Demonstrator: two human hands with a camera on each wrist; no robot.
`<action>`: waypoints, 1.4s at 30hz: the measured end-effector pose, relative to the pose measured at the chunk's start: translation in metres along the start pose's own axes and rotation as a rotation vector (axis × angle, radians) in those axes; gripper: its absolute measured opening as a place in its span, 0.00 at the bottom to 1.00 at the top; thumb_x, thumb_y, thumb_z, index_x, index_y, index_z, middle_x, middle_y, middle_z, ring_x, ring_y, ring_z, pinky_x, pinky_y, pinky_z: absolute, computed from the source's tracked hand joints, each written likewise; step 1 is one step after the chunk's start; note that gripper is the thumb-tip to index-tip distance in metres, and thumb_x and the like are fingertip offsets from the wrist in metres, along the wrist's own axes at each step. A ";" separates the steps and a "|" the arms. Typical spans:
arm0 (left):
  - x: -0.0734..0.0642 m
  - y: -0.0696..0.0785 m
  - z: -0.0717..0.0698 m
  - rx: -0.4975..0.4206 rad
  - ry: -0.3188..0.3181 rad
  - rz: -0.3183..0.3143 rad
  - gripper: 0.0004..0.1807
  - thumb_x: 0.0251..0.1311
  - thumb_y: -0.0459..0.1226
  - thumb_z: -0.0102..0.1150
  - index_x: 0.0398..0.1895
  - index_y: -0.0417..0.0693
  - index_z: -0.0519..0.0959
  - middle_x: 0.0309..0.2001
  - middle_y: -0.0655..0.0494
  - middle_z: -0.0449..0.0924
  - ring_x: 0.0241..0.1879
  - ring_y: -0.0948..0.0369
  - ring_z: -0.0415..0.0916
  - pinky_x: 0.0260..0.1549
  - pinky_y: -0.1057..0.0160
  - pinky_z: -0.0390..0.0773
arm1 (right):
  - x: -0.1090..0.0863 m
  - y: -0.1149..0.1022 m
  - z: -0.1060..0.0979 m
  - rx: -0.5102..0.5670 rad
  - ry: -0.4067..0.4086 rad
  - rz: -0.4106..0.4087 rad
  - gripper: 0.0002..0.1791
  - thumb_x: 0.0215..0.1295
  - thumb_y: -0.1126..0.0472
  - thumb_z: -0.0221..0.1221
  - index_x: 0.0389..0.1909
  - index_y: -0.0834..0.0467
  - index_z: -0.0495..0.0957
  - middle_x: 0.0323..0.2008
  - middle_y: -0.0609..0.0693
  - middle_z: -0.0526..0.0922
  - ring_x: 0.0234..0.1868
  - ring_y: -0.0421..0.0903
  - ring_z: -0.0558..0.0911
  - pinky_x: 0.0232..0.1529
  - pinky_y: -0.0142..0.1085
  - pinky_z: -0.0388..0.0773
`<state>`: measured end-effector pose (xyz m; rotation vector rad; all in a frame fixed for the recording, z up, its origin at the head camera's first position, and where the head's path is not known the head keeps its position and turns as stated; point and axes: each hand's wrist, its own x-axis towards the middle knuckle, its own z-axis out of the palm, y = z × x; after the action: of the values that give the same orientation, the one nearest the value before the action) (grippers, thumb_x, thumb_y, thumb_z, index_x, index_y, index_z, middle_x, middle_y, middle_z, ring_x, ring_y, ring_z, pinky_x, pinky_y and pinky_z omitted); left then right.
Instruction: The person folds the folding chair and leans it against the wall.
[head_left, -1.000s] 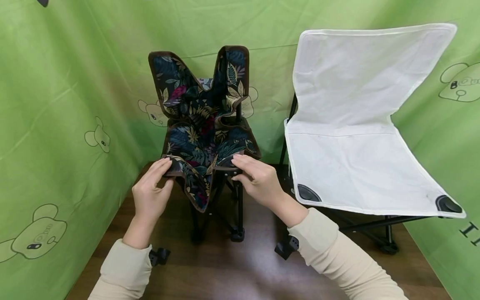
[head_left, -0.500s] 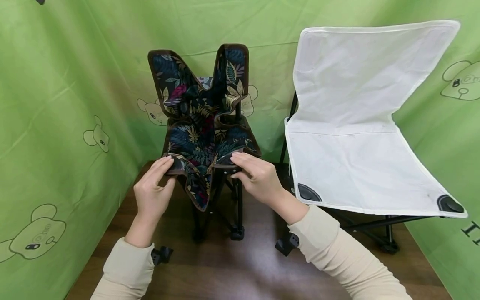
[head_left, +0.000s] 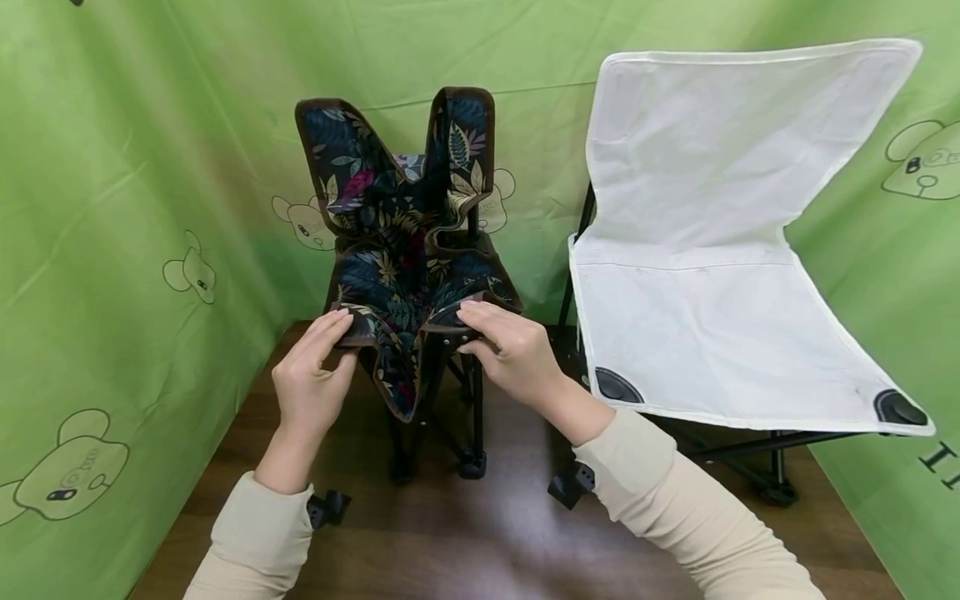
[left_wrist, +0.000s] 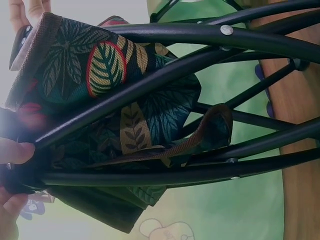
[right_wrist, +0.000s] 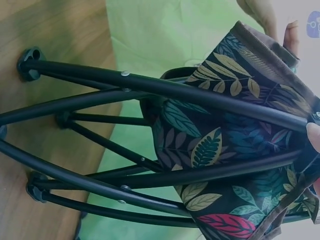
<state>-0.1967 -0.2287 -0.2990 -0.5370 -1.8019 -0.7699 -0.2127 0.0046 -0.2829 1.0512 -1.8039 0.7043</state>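
A small folding chair (head_left: pixel 386 271) with dark leaf-print fabric and brown edging stands partly folded, its backrest and seat sagging in the middle. My left hand (head_left: pixel 307 387) grips the seat's front left corner, thumb below and fingers over the dark corner patch. At the front right corner, my right hand (head_left: pixel 517 350) holds the matching patch the same way. The front fabric droops to a point between them. In the left wrist view, the left thumb (left_wrist: pixel 20 151) presses where black tubes (left_wrist: pixel 150 177) meet. The right wrist view shows the right thumb (right_wrist: pixel 315 135) at a tube's end.
To the right stands a larger unfolded chair (head_left: pixel 682 325) with white fabric and black corner patches. Green curtains (head_left: pixel 540 50) with bear drawings enclose the back and sides. The floor (head_left: pixel 480 542) is brown wood-look. Each wrist wears a black camera mount (head_left: pixel 572 486).
Both hands have drawn slightly closer together, bringing the seat's front corners inward. The chair's front has narrowed a little. The white chair stays put.
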 end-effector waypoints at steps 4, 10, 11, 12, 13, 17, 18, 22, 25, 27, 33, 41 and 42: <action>0.002 0.002 0.000 -0.009 -0.006 0.003 0.17 0.37 0.21 0.60 0.37 0.35 0.79 0.40 0.46 0.78 0.44 0.55 0.74 0.46 0.67 0.68 | 0.003 -0.002 0.001 0.004 0.007 -0.004 0.20 0.38 0.68 0.67 0.37 0.68 0.78 0.38 0.59 0.79 0.43 0.51 0.77 0.45 0.37 0.71; 0.005 0.004 0.000 -0.018 -0.017 0.005 0.18 0.37 0.21 0.61 0.37 0.35 0.79 0.40 0.47 0.78 0.44 0.56 0.73 0.46 0.66 0.68 | 0.006 -0.004 0.001 0.007 0.005 0.004 0.19 0.39 0.68 0.66 0.37 0.68 0.78 0.38 0.59 0.79 0.43 0.50 0.77 0.45 0.37 0.71; 0.005 0.004 0.000 -0.017 -0.020 0.009 0.18 0.37 0.21 0.61 0.37 0.35 0.80 0.40 0.47 0.78 0.44 0.56 0.73 0.45 0.66 0.68 | 0.006 -0.004 0.001 0.008 0.005 0.004 0.19 0.39 0.68 0.66 0.37 0.68 0.78 0.39 0.58 0.79 0.43 0.50 0.77 0.45 0.37 0.71; 0.006 0.004 -0.001 -0.016 -0.022 0.013 0.18 0.37 0.21 0.61 0.37 0.35 0.80 0.40 0.47 0.78 0.44 0.56 0.73 0.45 0.66 0.69 | 0.007 -0.004 0.002 0.010 0.007 0.004 0.19 0.39 0.68 0.66 0.37 0.68 0.78 0.39 0.59 0.79 0.43 0.50 0.77 0.45 0.37 0.71; 0.006 0.004 -0.001 -0.018 -0.024 0.016 0.18 0.37 0.21 0.62 0.37 0.35 0.80 0.40 0.46 0.78 0.44 0.56 0.73 0.45 0.66 0.69 | 0.008 -0.004 0.002 0.011 0.007 0.003 0.19 0.39 0.68 0.66 0.37 0.68 0.78 0.39 0.59 0.79 0.43 0.50 0.77 0.45 0.37 0.71; 0.009 0.002 0.000 -0.023 -0.026 0.024 0.17 0.37 0.21 0.62 0.36 0.35 0.80 0.40 0.46 0.78 0.44 0.56 0.74 0.45 0.66 0.69 | 0.011 -0.004 0.005 0.017 0.009 0.000 0.19 0.39 0.69 0.66 0.37 0.68 0.78 0.38 0.59 0.79 0.43 0.51 0.77 0.45 0.37 0.71; 0.009 0.002 0.001 -0.025 -0.024 0.024 0.17 0.37 0.22 0.61 0.36 0.35 0.80 0.40 0.46 0.78 0.44 0.56 0.74 0.45 0.65 0.69 | 0.012 -0.004 0.006 0.019 0.009 0.000 0.19 0.39 0.69 0.66 0.37 0.68 0.78 0.38 0.59 0.79 0.43 0.51 0.77 0.46 0.37 0.71; 0.010 0.000 0.002 -0.037 -0.012 0.018 0.17 0.37 0.22 0.61 0.36 0.35 0.80 0.40 0.46 0.78 0.44 0.55 0.74 0.45 0.65 0.69 | 0.014 -0.004 0.008 0.023 0.006 0.007 0.19 0.39 0.69 0.66 0.37 0.68 0.78 0.38 0.59 0.79 0.43 0.51 0.77 0.46 0.36 0.70; 0.010 -0.001 0.004 -0.052 0.000 0.015 0.16 0.37 0.22 0.61 0.36 0.35 0.80 0.40 0.45 0.78 0.44 0.55 0.74 0.45 0.65 0.69 | 0.016 -0.004 0.010 0.024 0.004 0.012 0.19 0.39 0.69 0.66 0.37 0.68 0.78 0.38 0.59 0.79 0.43 0.50 0.77 0.46 0.36 0.71; 0.011 -0.002 0.005 -0.064 0.007 0.014 0.16 0.37 0.21 0.61 0.36 0.35 0.80 0.40 0.45 0.78 0.44 0.55 0.74 0.45 0.65 0.69 | 0.017 -0.004 0.012 0.025 0.003 0.015 0.19 0.39 0.68 0.66 0.37 0.68 0.78 0.38 0.59 0.79 0.43 0.50 0.77 0.46 0.36 0.70; 0.012 0.002 0.010 -0.072 0.013 0.006 0.15 0.38 0.22 0.60 0.35 0.34 0.80 0.40 0.45 0.78 0.44 0.55 0.73 0.45 0.65 0.69 | 0.018 -0.001 0.012 0.029 0.008 0.020 0.19 0.38 0.67 0.67 0.37 0.68 0.78 0.38 0.59 0.79 0.43 0.51 0.77 0.46 0.36 0.70; 0.015 0.007 0.016 -0.080 0.022 -0.001 0.15 0.37 0.21 0.61 0.35 0.33 0.79 0.39 0.44 0.78 0.43 0.53 0.74 0.45 0.65 0.69 | 0.020 0.001 0.013 0.037 0.010 0.031 0.19 0.39 0.68 0.66 0.37 0.68 0.78 0.39 0.59 0.79 0.43 0.50 0.77 0.46 0.35 0.70; 0.015 0.007 0.017 -0.081 0.021 -0.001 0.15 0.38 0.21 0.61 0.35 0.33 0.79 0.39 0.44 0.78 0.43 0.52 0.74 0.45 0.64 0.69 | 0.020 0.002 0.013 0.038 0.011 0.033 0.19 0.39 0.68 0.66 0.37 0.68 0.78 0.39 0.59 0.79 0.43 0.50 0.77 0.46 0.35 0.70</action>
<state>-0.2082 -0.2116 -0.2870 -0.5795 -1.7570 -0.8492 -0.2240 -0.0121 -0.2706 1.0423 -1.8081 0.7661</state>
